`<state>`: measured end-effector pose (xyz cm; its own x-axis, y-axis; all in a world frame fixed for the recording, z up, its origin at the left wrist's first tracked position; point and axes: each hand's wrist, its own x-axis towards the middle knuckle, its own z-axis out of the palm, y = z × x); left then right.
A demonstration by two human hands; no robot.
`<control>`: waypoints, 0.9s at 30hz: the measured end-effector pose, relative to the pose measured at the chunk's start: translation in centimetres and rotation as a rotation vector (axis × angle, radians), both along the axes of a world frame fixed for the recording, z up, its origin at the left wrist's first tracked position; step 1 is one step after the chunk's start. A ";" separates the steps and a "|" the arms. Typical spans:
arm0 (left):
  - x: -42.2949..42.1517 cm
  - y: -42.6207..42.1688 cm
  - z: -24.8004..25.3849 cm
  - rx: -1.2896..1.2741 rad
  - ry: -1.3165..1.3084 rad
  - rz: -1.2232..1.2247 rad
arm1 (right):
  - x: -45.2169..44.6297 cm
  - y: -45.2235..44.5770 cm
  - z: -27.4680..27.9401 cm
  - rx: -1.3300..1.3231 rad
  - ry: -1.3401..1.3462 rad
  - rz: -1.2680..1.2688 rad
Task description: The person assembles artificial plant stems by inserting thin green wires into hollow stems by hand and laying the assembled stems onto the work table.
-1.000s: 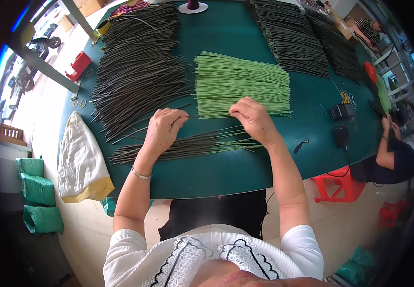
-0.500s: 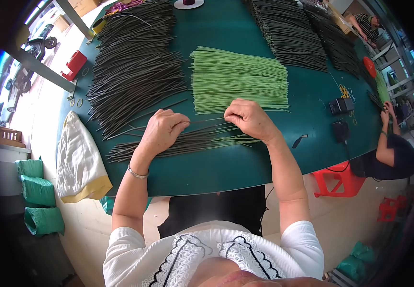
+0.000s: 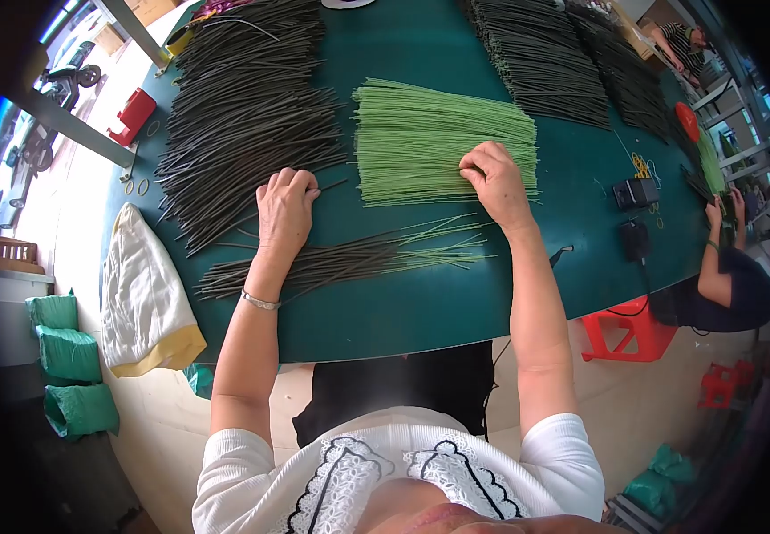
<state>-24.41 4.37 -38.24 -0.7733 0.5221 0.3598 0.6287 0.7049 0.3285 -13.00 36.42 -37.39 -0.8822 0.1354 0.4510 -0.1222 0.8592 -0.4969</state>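
Note:
My left hand (image 3: 285, 206) rests at the lower right edge of the large pile of dark sticks (image 3: 243, 133), its fingers closed on a dark stick whose end sticks out to the right. My right hand (image 3: 497, 182) is over the pile of thin green sticks (image 3: 438, 138), thumb and forefinger pinched together; what they hold is too small to make out. Nearer to me lies a loose row of dark sticks (image 3: 332, 264) with green ends pointing right.
A white cloth sleeve (image 3: 145, 294) lies at the table's left edge. Black adapters (image 3: 635, 194) sit on the right, near another person's hands (image 3: 723, 212). More dark stick piles (image 3: 545, 67) are at the back right. A red stool (image 3: 625, 334) stands below.
Both hands have moved apart and away from me, the left to the dark pile, the right onto the green pile. The joined stick between them now lies with the near row.

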 end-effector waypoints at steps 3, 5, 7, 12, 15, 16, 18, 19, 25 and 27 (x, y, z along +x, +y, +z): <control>0.1 0.2 0.0 0.035 0.023 -0.033 | -0.5 0.0 -0.4 0.075 -0.003 -0.007; 0.1 -0.1 0.3 0.131 -0.033 -0.033 | -0.6 -0.1 -0.4 0.129 0.016 -0.015; 0.3 -0.3 1.0 0.221 -0.092 -0.034 | -0.6 -0.4 -0.2 0.177 0.033 -0.026; 0.8 -0.3 1.6 0.380 -0.147 -0.077 | -0.8 -0.2 -0.2 0.195 0.079 0.028; 0.9 -0.2 1.2 0.404 -0.235 -0.069 | -0.9 0.0 -0.4 0.202 0.134 0.009; 0.9 -0.2 1.4 0.407 -0.230 -0.063 | -1.0 0.1 -0.3 0.204 0.139 0.016; 1.1 0.0 1.7 0.475 -0.352 -0.010 | -0.8 -0.1 0.2 0.170 0.223 0.005; 1.1 -0.1 1.9 0.490 -0.388 0.003 | -0.7 -0.2 0.5 0.150 0.224 0.010; 0.8 -0.2 1.4 0.588 -0.430 -0.016 | -0.2 -1.3 1.4 0.098 0.195 0.047; 0.8 -0.2 1.4 0.595 -0.439 -0.018 | -0.1 -1.5 1.4 0.091 0.192 0.061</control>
